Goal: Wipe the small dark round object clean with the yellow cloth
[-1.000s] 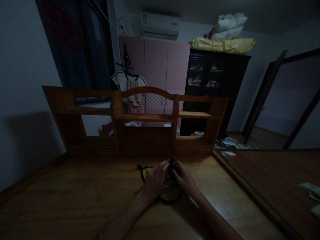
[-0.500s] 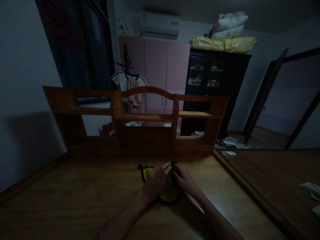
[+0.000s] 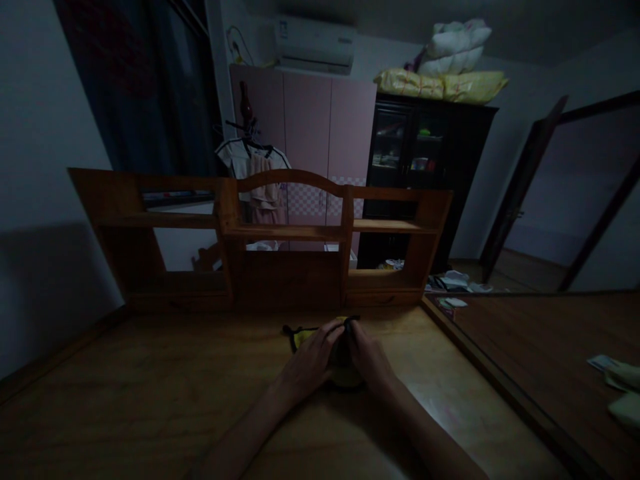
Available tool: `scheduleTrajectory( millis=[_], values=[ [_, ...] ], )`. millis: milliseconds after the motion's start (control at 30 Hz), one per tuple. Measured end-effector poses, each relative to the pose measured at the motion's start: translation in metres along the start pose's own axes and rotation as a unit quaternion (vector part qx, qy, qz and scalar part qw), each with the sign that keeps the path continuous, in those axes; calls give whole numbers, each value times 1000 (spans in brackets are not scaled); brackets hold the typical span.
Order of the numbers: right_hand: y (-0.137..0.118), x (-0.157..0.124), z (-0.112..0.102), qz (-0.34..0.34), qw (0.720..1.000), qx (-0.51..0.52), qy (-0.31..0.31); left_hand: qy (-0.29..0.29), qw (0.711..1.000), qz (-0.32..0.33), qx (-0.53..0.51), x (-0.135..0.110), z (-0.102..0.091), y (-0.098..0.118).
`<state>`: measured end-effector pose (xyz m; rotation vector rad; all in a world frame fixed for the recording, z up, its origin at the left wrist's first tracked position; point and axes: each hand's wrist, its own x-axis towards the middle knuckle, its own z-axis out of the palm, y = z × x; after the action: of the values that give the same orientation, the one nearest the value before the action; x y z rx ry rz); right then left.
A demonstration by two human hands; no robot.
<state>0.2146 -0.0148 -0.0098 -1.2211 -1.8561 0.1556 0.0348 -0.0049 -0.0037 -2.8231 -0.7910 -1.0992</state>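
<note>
A small yellow cloth item with black trim [image 3: 302,335] lies on the wooden desk [image 3: 150,393], near its middle. My left hand [image 3: 310,363] rests on top of it with the fingers curled over the fabric. My right hand [image 3: 369,357] presses against the item's right side, fingers bent and touching the left hand's fingertips. Both hands hide most of the item; only a yellow corner at the left and a strip below the palms show. The room is dim.
A wooden shelf unit [image 3: 260,233] stands along the desk's back edge. A dark raised ledge [image 3: 505,393] borders the desk on the right, with pale papers [image 3: 617,380] beyond. Behind are a pink wardrobe [image 3: 305,133] and a dark cabinet [image 3: 425,167].
Both hands have closed in tighter on the yellow item, which now looks more bunched and less of it shows. The camera has shifted slightly.
</note>
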Motion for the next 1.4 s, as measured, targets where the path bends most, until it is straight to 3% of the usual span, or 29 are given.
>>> scheduleTrajectory(
  millis=[133, 233, 467, 900, 1100, 1400],
  values=[
    [1, 2, -7, -51, 995, -81, 1, 3, 1000, -17, 9, 2, -1, 5],
    [-3, 2, -9, -69, 994, -88, 5, 14, 999, -21, 31, 2, 1, 5],
    [-5, -1, -5, -24, 999, 26, 34, 35, 998, -5, 49, -4, 9, -4],
    [-3, 4, 5, 51, 979, 198, -7, 101, 989, 26, 104, -10, 11, -9],
    [11, -1, 14, 40, 989, 141, 16, 57, 995, -4, 85, -6, 8, -2],
    [-5, -1, 8, 35, 996, 68, 35, 49, 998, -17, 34, -3, 8, -3]
  ],
)
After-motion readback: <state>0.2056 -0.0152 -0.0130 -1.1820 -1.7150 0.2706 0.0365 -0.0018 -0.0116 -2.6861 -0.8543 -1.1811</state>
